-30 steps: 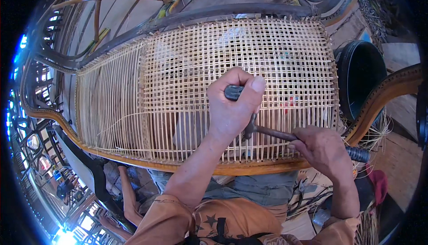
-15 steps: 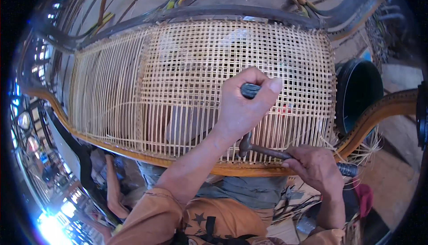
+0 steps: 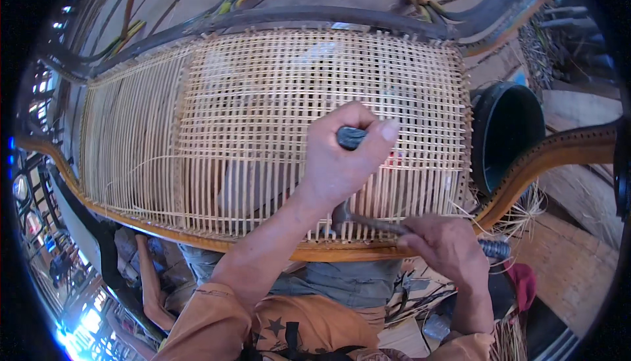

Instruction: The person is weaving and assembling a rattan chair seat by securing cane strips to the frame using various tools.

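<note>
Across my lap lies a panel of woven cane [image 3: 282,98], with crosswise strands woven through its far part and mostly lengthwise strands at the near and left parts. My left hand [image 3: 338,157] is closed in a fist round a dark, ridged handle [image 3: 351,137], held upright over the weave. Only the handle's top end shows; whatever is below the fist is hidden. My right hand [image 3: 447,246], near the front rail, is closed on a hammer [image 3: 374,223]. The hammer's metal head lies low over the near strands, beside my left wrist.
A curved wooden frame [image 3: 368,252] borders the cane in front, rising at right into an arm [image 3: 559,151]. Beyond the right edge stands a dark green bucket [image 3: 509,137]. Loose cane ends [image 3: 526,210] stick out there. Another person's arm [image 3: 151,282] shows at lower left.
The whole scene has shifted slightly left in the view. Both hands keep their grips, and their places over the cane look nearly the same.
</note>
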`<act>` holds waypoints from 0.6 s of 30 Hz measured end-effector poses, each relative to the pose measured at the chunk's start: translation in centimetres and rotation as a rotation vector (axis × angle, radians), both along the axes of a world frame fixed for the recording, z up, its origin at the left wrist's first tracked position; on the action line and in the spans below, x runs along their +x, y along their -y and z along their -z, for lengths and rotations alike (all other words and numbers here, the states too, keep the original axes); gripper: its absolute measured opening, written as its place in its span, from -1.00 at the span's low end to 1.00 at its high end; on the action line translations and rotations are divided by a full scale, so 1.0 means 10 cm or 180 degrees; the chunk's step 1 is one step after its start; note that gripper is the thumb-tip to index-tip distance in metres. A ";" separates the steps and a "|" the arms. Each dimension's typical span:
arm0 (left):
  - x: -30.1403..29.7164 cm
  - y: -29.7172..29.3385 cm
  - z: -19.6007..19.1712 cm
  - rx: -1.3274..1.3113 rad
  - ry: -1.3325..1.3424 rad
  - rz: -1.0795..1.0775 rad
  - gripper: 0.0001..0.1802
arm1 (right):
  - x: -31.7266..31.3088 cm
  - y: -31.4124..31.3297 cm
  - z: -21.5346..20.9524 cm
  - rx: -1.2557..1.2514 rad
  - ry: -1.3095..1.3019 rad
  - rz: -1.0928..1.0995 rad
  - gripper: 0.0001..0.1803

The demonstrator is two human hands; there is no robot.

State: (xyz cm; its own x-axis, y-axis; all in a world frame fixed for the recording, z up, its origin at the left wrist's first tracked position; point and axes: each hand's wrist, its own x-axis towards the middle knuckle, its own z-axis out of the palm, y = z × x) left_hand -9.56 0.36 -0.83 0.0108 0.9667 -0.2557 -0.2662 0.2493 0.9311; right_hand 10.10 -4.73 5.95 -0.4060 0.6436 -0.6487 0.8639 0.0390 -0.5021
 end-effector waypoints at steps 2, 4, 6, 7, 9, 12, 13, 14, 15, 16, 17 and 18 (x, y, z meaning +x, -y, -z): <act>-0.01 -0.01 -0.01 -0.0062 0.0123 -0.0074 -0.77 | 0.03 -0.08 0.02 0.0135 -0.0033 0.0287 -0.73; -0.04 -0.03 -0.03 -0.0125 0.0191 -0.0168 -0.76 | 0.04 -0.05 -0.05 0.0047 0.0093 0.0252 -0.74; -0.09 -0.04 -0.06 -0.0198 0.0831 -0.0274 -0.75 | 0.07 0.00 -0.07 -0.0046 0.0156 0.0192 -0.74; -0.10 -0.05 -0.08 -0.0197 0.0801 -0.0260 -0.75 | 0.10 0.05 -0.08 -0.0046 0.0015 0.0204 -0.73; -0.07 -0.05 -0.13 -0.0171 0.1077 -0.0345 -0.73 | 0.13 0.09 -0.07 -0.0049 -0.0164 0.0222 -0.73; 0.02 -0.05 -0.14 -0.0307 0.0772 -0.0146 -0.72 | 0.15 0.08 -0.10 -0.0260 0.0095 0.0085 -0.70; 0.05 -0.05 -0.12 -0.0343 0.0601 0.0024 -0.71 | 0.15 0.07 -0.10 -0.0264 0.0073 0.0088 -0.70; 0.08 -0.04 -0.09 -0.0277 0.0687 0.0031 -0.73 | 0.14 0.06 -0.10 -0.0205 0.0076 0.0058 -0.70; 0.09 -0.03 -0.08 -0.0280 0.0669 0.0034 -0.73 | 0.13 0.06 -0.10 -0.0146 0.0080 0.0028 -0.70; 0.11 -0.02 -0.07 -0.0257 0.0514 0.0074 -0.73 | 0.13 0.05 -0.10 -0.0154 0.0069 0.0030 -0.70; 0.13 -0.01 -0.05 -0.0234 0.0358 0.0112 -0.73 | 0.12 0.05 -0.09 -0.0160 0.0019 0.0035 -0.72; 0.13 0.01 0.01 -0.0166 0.0455 0.0042 -0.74 | 0.11 0.05 -0.08 -0.0168 -0.0035 0.0036 -0.73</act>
State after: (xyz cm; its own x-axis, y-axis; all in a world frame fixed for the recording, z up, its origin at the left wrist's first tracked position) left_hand -8.24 0.31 -0.98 0.0631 0.9517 -0.3004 -0.3915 0.3005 0.8697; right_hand 11.17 -5.24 6.77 -0.4062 0.6133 -0.6773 0.8586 0.0025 -0.5127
